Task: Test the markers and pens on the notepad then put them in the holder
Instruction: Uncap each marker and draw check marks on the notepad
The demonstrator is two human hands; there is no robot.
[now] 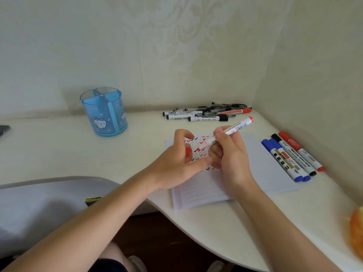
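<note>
My right hand grips an uncapped red marker, its tip down on the lined notepad among several small red, blue and black check marks. My left hand rests on the notepad's left part and holds the marker's red cap between its fingers. The blue translucent pen holder with a cat drawing stands empty at the back left. A pile of pens and markers lies by the wall behind the notepad. Several capped markers, blue, black and red, lie in a row right of the notepad.
The white desk has a curved front edge and meets walls at the back and right. A grey chair back sits at lower left. A dark object lies at the far left edge, an orange fuzzy thing at lower right.
</note>
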